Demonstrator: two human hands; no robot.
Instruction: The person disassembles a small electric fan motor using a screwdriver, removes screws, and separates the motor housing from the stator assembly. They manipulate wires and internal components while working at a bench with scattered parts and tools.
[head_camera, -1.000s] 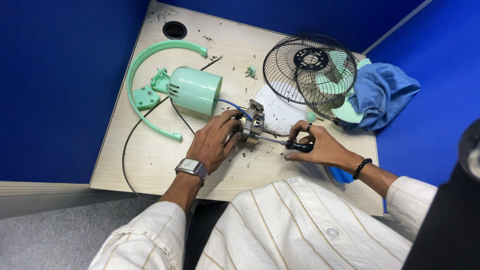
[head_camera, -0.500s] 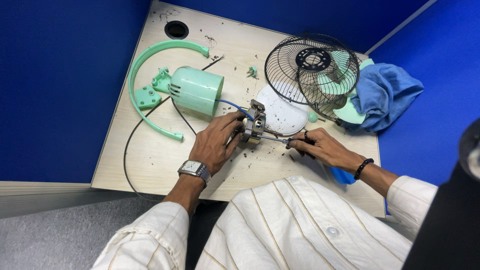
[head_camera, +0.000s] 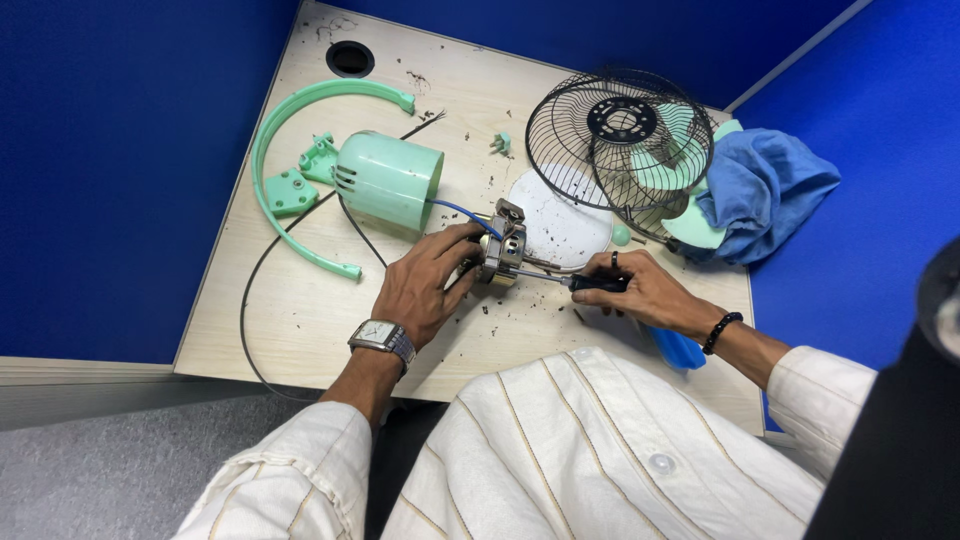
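My left hand (head_camera: 425, 285) grips a small metal fan motor (head_camera: 503, 247) on the wooden desk (head_camera: 300, 310). My right hand (head_camera: 640, 288) holds a screwdriver (head_camera: 575, 281) by its black handle, with the shaft pointing left and the tip at the motor. Blue wires run from the motor to the mint-green motor housing (head_camera: 388, 180) lying behind my left hand. I wear a wristwatch on the left wrist and a dark bead bracelet on the right.
A black wire fan guard (head_camera: 615, 140) lies at the back right over green blades and a blue cloth (head_camera: 760, 190). A green curved bracket (head_camera: 285, 180), a black power cord (head_camera: 250, 300), a white disc (head_camera: 560, 225) and small green parts lie around. Blue partition walls enclose the desk.
My right hand has slid slightly right along the screwdriver and the tool now lies flatter against the motor. The left hand keeps its grip on the motor.
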